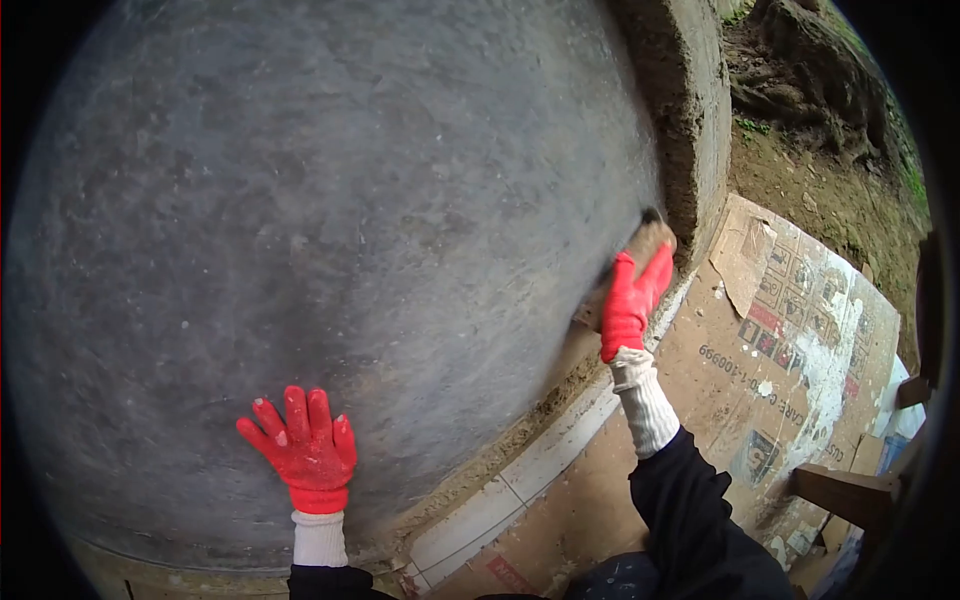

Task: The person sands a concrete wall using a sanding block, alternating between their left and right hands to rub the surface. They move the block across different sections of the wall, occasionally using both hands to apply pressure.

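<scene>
My left hand (302, 448), in a red glove with a white cuff, lies flat with its fingers spread on the grey wall surface (350, 220). Farther right, my right hand (636, 296), gloved the same way, is closed round a tan tool (652, 240) with a dark tip. The tool is at the right edge of the grey surface, close to the rough concrete border. The glove hides part of the tool, and its exact kind cannot be made out.
Printed cardboard (740, 370) with white splashes covers the ground at the right. White tiles (490, 515) line the wall's foot. A wooden piece (845, 495) juts in at lower right. Tree roots (815, 80) and soil lie beyond the concrete edge (705, 110).
</scene>
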Tool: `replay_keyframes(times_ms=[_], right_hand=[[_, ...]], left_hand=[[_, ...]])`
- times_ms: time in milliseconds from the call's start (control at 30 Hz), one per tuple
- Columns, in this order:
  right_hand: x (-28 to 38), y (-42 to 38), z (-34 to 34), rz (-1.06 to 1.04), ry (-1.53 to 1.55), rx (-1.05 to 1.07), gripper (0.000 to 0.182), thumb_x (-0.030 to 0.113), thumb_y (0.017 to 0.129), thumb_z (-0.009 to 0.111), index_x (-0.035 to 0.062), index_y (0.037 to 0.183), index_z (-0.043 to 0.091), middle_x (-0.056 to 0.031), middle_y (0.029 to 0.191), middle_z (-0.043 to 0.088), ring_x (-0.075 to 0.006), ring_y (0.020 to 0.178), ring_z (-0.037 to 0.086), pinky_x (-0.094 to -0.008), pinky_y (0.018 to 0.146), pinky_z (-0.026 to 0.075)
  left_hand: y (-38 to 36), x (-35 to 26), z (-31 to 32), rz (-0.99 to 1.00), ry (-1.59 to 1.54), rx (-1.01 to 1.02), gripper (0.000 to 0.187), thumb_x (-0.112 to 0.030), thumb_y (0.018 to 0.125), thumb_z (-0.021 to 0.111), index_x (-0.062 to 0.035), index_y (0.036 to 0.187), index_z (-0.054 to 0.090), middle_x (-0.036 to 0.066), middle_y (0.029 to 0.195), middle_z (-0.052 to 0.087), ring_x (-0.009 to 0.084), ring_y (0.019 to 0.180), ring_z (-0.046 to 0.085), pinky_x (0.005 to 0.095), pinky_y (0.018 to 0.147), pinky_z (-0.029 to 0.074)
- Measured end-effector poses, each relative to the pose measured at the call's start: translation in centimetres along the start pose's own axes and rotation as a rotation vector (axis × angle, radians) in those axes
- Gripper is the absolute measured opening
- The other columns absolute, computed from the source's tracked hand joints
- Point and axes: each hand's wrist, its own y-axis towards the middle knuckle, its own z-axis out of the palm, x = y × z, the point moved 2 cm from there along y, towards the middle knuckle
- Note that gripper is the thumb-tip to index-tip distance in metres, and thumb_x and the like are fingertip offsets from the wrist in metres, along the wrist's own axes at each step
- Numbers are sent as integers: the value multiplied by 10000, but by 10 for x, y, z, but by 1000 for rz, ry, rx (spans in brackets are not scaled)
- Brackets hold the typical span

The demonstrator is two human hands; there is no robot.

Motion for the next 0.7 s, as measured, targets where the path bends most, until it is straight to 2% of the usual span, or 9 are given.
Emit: replay_keyframes(times_ms=[133, 167, 200, 267, 333, 400, 500, 567, 700], right_hand=[[102, -70, -4, -649, 103, 132, 782, 316, 714, 773, 130, 1398, 443, -256, 1429, 335, -491, 1267, 365, -575, 999, 374], [112, -89, -14, -1173, -39, 254, 688, 328, 633, 812, 231, 1261, 547, -167, 1339, 416, -480, 1171, 420, -583, 893, 439], [87, -123, -11, -971, 101, 373, 649, 339, 564, 841, 323, 1163, 592, -94, 1289, 446, -469, 1129, 442, -573, 834, 473], [35, -156, -16, -1035, 150, 397, 705, 374, 550, 869, 313, 1187, 572, -87, 1382, 396, -471, 1168, 428, -573, 879, 467], [-25, -154, -25, -835, 35, 466, 792, 392, 659, 831, 260, 1352, 470, -203, 1521, 235, -507, 1282, 355, -617, 989, 387], [-54, -123, -21, -652, 42, 302, 912, 324, 765, 731, 152, 1523, 254, -274, 1537, 157, -511, 1360, 269, -590, 1075, 295], [-34, -46, -4, 29, -11, 3, 877, 295, 820, 687, 22, 1511, 221, -285, 1522, 196, -452, 1383, 268, -463, 1144, 243], [-16, -6, 2, 97, 30, -25, 834, 298, 834, 685, 28, 1501, 263, -287, 1508, 233, -411, 1389, 282, -434, 1138, 262], [97, -41, 0, -468, 20, 84, 828, 316, 767, 742, 39, 1453, 371, -301, 1484, 261, -472, 1333, 325, -500, 1082, 314]], left_hand=[[1, 1, 0, 15, -8, -23, 550, -312, 967, 420, -113, 1474, 352, 82, 1583, 233, 430, 1456, 123, 643, 1141, 71], [1, 1, -1, 17, -6, -38, 549, -313, 966, 424, -110, 1471, 358, 85, 1582, 234, 431, 1455, 126, 644, 1141, 71], [0, 0, -3, 10, -7, -33, 549, -313, 966, 424, -110, 1471, 358, 85, 1582, 234, 431, 1455, 126, 644, 1141, 71], [1, 1, -3, 12, 5, -11, 534, -316, 962, 431, -102, 1450, 387, 84, 1578, 245, 430, 1454, 132, 645, 1141, 74], [1, 2, -1, 8, 15, -24, 526, -316, 961, 433, -96, 1437, 400, 86, 1573, 253, 430, 1453, 134, 646, 1140, 77], [-1, 1, -1, 19, 12, -13, 518, -316, 959, 435, -89, 1424, 413, 88, 1569, 260, 429, 1452, 136, 647, 1139, 81], [0, 1, -4, 11, 10, 7, 506, -311, 957, 436, -83, 1409, 426, 93, 1564, 269, 429, 1451, 140, 649, 1138, 85], [2, 0, -3, -1, 7, 10, 505, -307, 959, 432, -78, 1410, 426, 95, 1564, 269, 429, 1451, 140, 649, 1137, 86], [-3, 2, -1, 17, -4, -23, 507, -304, 961, 429, -80, 1415, 420, 96, 1568, 260, 429, 1453, 131, 648, 1138, 85]])
